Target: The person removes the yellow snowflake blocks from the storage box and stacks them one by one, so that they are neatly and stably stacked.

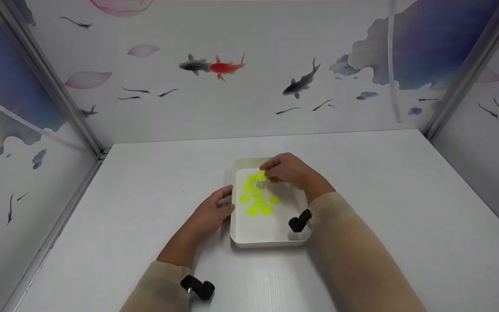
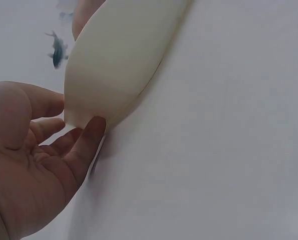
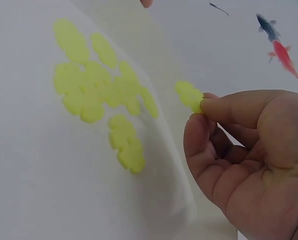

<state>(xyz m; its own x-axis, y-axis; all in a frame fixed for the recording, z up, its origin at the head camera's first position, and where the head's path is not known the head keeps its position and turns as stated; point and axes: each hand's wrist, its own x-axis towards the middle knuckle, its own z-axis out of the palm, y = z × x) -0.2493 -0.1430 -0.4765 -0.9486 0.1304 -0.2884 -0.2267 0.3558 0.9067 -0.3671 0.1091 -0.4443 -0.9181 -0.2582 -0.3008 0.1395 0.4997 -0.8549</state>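
Observation:
A shallow white rectangular tray point(image 1: 271, 232) stands on the table, with several flat bright yellow scalloped discs point(image 1: 253, 210) lying inside it. My right hand point(image 1: 290, 170) is over the tray's far part and pinches one yellow scalloped disc point(image 3: 189, 96) between thumb and fingertip. The other discs point(image 3: 127, 142) lie close together, some overlapping. At the tray's left side, my left hand point(image 1: 210, 212) has its thumb and fingertips spread against the outer wall. In the left wrist view, the fingers point(image 2: 91, 135) touch that wall point(image 2: 113, 65) near its lower edge.
The white table point(image 1: 145, 186) extends around the tray. Behind it rises a panel point(image 1: 249, 112) printed with fish and petals, and similar panels flank both sides. Black wrist cameras sit on both sleeves, the right one point(image 1: 300, 221) overlapping the tray's right edge in the head view.

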